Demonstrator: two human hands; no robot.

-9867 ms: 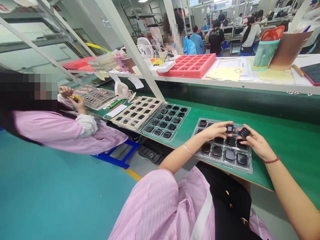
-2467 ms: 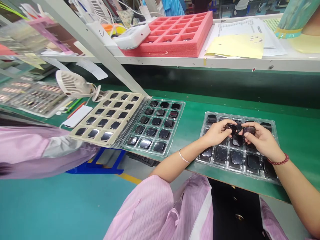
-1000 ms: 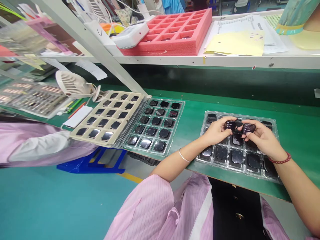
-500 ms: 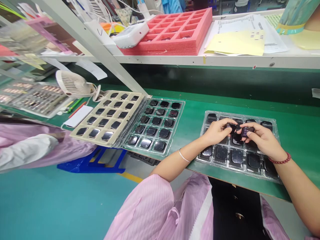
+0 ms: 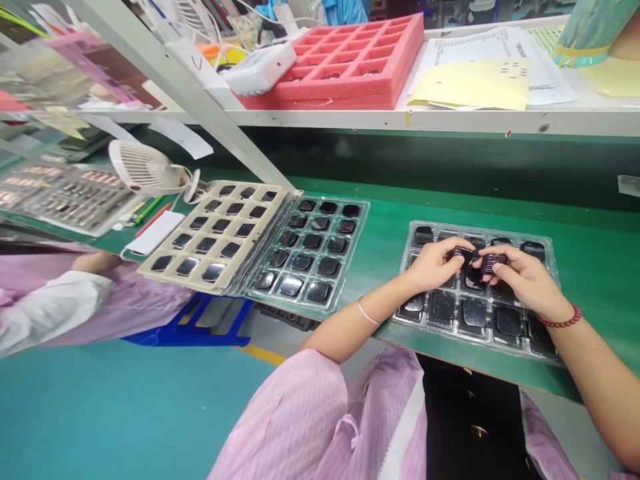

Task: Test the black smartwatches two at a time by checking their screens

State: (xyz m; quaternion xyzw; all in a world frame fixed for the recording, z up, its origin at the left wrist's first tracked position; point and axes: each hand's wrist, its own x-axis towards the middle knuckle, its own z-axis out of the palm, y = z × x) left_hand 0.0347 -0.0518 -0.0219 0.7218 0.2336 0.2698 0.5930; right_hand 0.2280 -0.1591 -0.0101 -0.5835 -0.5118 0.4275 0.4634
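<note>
My left hand [image 5: 434,264] pinches a small black square module [image 5: 463,255] between thumb and fingers. My right hand [image 5: 520,277] holds a second black square module [image 5: 494,263], whose small screen shows a purplish glint. The two modules sit close together above a clear plastic blister tray [image 5: 480,230], and my fingers hide its middle pockets. Dark square modules fill the tray's visible pockets. To the left lie a second clear tray of black modules [image 5: 310,253] and a beige tray of modules [image 5: 215,233].
The green bench mat [image 5: 590,280] carries everything. A white fan [image 5: 143,169] stands behind the beige tray. A co-worker's pink sleeve [image 5: 60,307] reaches in at left. A pink foam tray [image 5: 340,70] and papers [image 5: 475,83] sit on the shelf above. A blue stool [image 5: 195,327] stands below.
My hands have drawn slightly closer, and the two modules sit a little lower and more tilted. The co-worker's white-cuffed arm has shifted at the left edge.
</note>
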